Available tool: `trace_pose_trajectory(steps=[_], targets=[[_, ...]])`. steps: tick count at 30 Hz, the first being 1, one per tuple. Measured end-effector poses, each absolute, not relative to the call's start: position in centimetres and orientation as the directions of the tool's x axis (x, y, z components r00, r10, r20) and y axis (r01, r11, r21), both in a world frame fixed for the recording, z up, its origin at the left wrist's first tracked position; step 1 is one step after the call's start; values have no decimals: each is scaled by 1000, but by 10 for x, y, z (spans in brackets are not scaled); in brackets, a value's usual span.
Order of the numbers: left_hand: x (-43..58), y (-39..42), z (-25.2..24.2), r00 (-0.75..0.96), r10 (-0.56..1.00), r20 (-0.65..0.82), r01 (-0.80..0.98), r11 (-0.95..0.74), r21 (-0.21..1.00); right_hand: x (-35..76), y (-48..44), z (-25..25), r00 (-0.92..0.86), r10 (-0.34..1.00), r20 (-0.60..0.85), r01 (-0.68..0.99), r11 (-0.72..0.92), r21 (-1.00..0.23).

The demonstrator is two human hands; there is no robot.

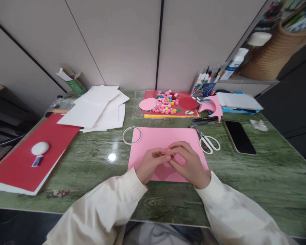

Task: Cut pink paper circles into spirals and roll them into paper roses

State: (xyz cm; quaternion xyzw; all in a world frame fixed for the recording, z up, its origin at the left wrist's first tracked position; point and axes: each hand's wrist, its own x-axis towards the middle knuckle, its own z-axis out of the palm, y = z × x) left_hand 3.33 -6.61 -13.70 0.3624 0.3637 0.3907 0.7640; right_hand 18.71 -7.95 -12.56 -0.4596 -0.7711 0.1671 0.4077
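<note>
My left hand and my right hand meet over a pink paper sheet on the green table. Both pinch a small pink paper piece between their fingertips; its shape is mostly hidden by the fingers. Both arms wear cream sleeves. White-handled scissors lie just right of the sheet. A white ring overlaps the sheet's upper left corner.
A red board at the back holds several small pink paper balls and paper discs. White paper stack back left. Red sheet with a white oval object at left. Black phone at right, markers and pen box behind.
</note>
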Motion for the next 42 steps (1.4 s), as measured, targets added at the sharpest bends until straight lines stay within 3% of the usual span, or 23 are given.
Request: trace_pose_trajectory(steps=[5, 13, 28, 42], targets=[[33, -64, -138, 436, 867, -244, -394, 427, 814, 188, -79, -128, -275, 829, 487, 560, 550, -620], [33, -63, -139, 431, 876, -218, -345, 383, 857, 190, -77, -132, -350, 819, 454, 584, 570, -578], [35, -66, -139, 440, 862, -252, -382, 434, 816, 188, -76, -134, -214, 849, 483, 601, 504, -620], [34, -64, -139, 400, 873, -280, -399, 440, 805, 190, -78, -127, -271, 814, 514, 602, 560, -569]])
